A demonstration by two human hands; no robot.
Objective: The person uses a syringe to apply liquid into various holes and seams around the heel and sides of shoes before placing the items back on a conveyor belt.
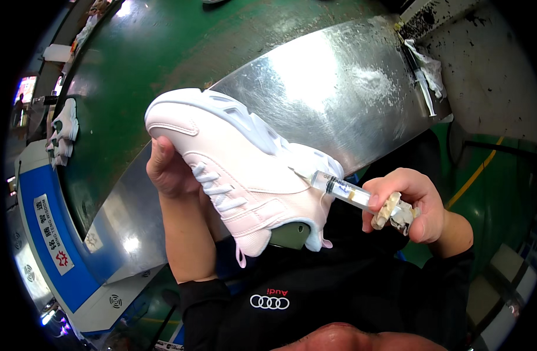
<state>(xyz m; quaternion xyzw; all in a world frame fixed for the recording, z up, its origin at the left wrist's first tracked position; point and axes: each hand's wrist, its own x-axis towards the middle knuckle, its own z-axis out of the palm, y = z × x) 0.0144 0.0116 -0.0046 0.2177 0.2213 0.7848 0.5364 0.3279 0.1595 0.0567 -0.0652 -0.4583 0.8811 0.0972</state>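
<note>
A pale pink sneaker (233, 152) with white laces and a light grey-white sole is tilted up in front of my chest. My left hand (172, 167) is closed round its toe end. A dark green shoe last (289, 235) shows in the ankle opening. Around the back end of a clear syringe (343, 188), my right hand (412, 202) is closed. The syringe's tip meets the seam between upper and sole near the heel. Crumpled whitish, stained material (394, 213) wraps the plunger end between my fingers.
Beyond the sneaker lies a scuffed metal sheet (362, 120). At its right end are a second syringe (423, 90) and crumpled white paper (430, 73). Several white shoes (63, 131) stand left on the green surface (125, 64), beside a blue-and-white machine housing (63, 228).
</note>
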